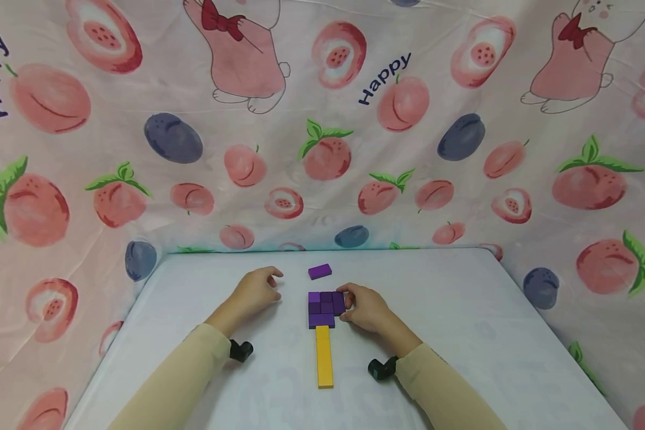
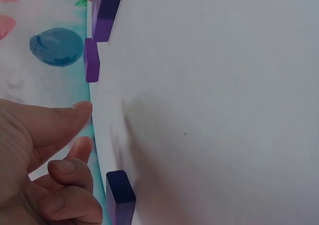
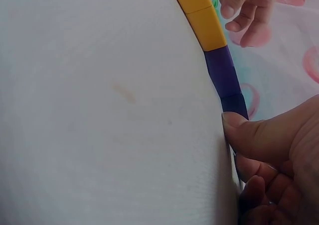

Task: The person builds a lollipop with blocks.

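Note:
In the head view, my right hand (image 1: 368, 307) is at the right side of a flat cluster of purple blocks (image 1: 321, 321), with thumb and forefinger pinching the dark purple block (image 1: 338, 303) at its right edge. The thumb lies against the dark block end (image 3: 234, 105) in the right wrist view. My left hand (image 1: 256, 294) hovers left of the cluster, fingers loosely bent and holding nothing. A yellow strip of blocks (image 1: 325, 358) runs from the cluster towards me. One loose purple block (image 1: 319, 272) lies beyond the cluster.
Another purple block (image 2: 120, 200) stands close to the left fingers in the left wrist view. All this rests on a white tabletop (image 1: 435, 388). Behind it hangs a fruit-patterned cloth (image 1: 322, 203). A small black device (image 1: 381, 368) sits at each wrist.

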`<state>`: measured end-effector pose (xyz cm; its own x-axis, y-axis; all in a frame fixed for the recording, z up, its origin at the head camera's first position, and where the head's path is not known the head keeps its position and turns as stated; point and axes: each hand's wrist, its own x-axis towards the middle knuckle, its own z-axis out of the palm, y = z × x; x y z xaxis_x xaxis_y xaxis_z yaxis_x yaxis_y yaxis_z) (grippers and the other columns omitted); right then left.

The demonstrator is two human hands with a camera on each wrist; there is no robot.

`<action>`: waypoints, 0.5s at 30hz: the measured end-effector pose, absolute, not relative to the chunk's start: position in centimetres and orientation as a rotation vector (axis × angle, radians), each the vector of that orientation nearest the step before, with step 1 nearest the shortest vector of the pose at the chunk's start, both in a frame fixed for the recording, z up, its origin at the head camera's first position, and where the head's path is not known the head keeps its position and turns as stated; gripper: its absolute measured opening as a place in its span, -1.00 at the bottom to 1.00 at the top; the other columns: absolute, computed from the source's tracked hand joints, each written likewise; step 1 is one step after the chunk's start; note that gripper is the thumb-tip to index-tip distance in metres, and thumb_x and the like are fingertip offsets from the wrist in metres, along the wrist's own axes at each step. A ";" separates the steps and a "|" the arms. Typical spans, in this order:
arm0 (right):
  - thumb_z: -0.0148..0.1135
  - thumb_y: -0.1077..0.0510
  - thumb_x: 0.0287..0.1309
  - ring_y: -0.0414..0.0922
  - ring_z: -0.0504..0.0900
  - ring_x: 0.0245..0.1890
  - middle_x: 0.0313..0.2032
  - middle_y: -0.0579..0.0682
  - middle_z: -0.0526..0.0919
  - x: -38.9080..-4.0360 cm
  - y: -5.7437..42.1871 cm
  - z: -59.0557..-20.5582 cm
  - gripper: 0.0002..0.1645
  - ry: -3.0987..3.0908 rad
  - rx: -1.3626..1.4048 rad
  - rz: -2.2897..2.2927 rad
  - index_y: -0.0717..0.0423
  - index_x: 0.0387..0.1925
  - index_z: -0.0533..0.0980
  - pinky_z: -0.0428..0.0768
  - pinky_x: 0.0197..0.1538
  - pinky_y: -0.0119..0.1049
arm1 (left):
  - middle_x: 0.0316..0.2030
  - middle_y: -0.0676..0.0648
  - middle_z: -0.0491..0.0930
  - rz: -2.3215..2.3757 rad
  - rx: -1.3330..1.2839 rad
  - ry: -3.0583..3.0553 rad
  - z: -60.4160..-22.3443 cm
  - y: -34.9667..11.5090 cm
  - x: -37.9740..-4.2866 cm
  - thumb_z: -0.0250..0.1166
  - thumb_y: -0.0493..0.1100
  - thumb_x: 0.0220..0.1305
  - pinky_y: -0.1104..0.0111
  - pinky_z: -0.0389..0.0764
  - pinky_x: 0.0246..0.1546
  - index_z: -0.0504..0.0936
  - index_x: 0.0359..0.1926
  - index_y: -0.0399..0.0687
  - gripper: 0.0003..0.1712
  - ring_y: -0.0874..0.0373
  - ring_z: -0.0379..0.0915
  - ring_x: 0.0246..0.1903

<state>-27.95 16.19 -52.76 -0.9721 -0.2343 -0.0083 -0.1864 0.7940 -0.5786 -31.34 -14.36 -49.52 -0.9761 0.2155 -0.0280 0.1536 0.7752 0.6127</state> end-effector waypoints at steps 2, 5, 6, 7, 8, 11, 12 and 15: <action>0.66 0.20 0.03 -0.15 0.48 -0.28 -0.37 -0.18 0.52 -28.0 16.2 -52.8 -0.28 2.900 -0.339 -0.926 -0.02 0.26 0.61 0.45 -0.07 -0.19 | -0.14 -0.07 0.69 0.983 0.281 2.867 -49.4 -14.7 -31.3 0.52 -0.25 0.17 0.05 0.57 0.11 0.67 0.25 -0.07 -0.42 0.01 0.55 -0.14; 0.66 0.20 0.03 -0.15 0.48 -0.28 -0.37 -0.18 0.52 -28.0 16.2 -52.9 -0.28 2.900 -0.337 -0.927 -0.03 0.26 0.61 0.46 -0.07 -0.19 | -0.14 -0.08 0.68 1.003 0.245 2.859 -49.3 -15.2 -31.3 0.52 -0.25 0.18 0.06 0.56 0.09 0.66 0.26 -0.09 -0.41 -0.01 0.54 -0.15; 0.66 0.20 0.03 -0.15 0.48 -0.28 -0.37 -0.18 0.52 -28.0 16.2 -53.0 -0.28 2.900 -0.336 -0.928 -0.03 0.26 0.61 0.46 -0.07 -0.19 | -0.14 -0.09 0.67 1.004 0.240 2.859 -49.3 -15.4 -31.4 0.51 -0.25 0.19 0.06 0.56 0.08 0.66 0.27 -0.10 -0.41 -0.01 0.54 -0.15; 0.66 0.20 0.03 -0.15 0.48 -0.28 -0.38 -0.18 0.52 -28.0 16.2 -53.0 -0.28 2.901 -0.336 -0.927 -0.03 0.26 0.61 0.46 -0.07 -0.19 | -0.15 -0.10 0.66 1.008 0.235 2.859 -49.2 -15.5 -31.4 0.52 -0.25 0.19 0.06 0.55 0.07 0.66 0.27 -0.11 -0.41 -0.01 0.53 -0.16; 0.66 0.20 0.03 -0.15 0.48 -0.28 -0.37 -0.18 0.52 -28.0 16.2 -53.0 -0.28 2.902 -0.336 -0.924 -0.04 0.26 0.61 0.46 -0.06 -0.19 | -0.15 -0.10 0.66 1.008 0.233 2.862 -49.2 -15.7 -31.4 0.52 -0.25 0.20 0.06 0.55 0.08 0.66 0.27 -0.11 -0.41 0.00 0.53 -0.16; 0.66 0.20 0.03 -0.15 0.48 -0.28 -0.37 -0.18 0.52 -28.0 16.3 -53.1 -0.28 2.904 -0.337 -0.918 -0.04 0.26 0.61 0.46 -0.06 -0.18 | -0.17 -0.09 0.66 1.002 0.238 2.871 -49.3 -16.2 -31.6 0.54 -0.24 0.21 0.08 0.56 0.06 0.66 0.27 -0.12 -0.41 0.02 0.54 -0.18; 0.66 0.20 0.03 -0.15 0.48 -0.28 -0.37 -0.18 0.52 -28.0 16.3 -53.0 -0.28 2.903 -0.337 -0.919 -0.04 0.26 0.61 0.46 -0.06 -0.18 | -0.18 -0.09 0.65 1.000 0.241 2.871 -49.3 -16.4 -31.7 0.54 -0.24 0.21 0.08 0.55 0.06 0.65 0.28 -0.12 -0.41 0.03 0.54 -0.18; 0.67 0.20 0.02 -0.15 0.48 -0.28 -0.38 -0.18 0.52 -28.0 16.2 -52.9 -0.27 2.902 -0.340 -0.920 -0.03 0.26 0.61 0.46 -0.07 -0.18 | -0.19 -0.07 0.64 1.008 0.232 2.870 -49.4 -17.0 -31.8 0.54 -0.23 0.22 0.08 0.55 0.06 0.65 0.28 -0.13 -0.40 0.03 0.53 -0.18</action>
<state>-27.96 16.25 -52.95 -0.9723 -0.2335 -0.0072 -0.1867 0.7953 -0.5768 -31.78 -16.96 -49.37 -0.9844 0.1727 -0.0348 0.1130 0.7704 0.6274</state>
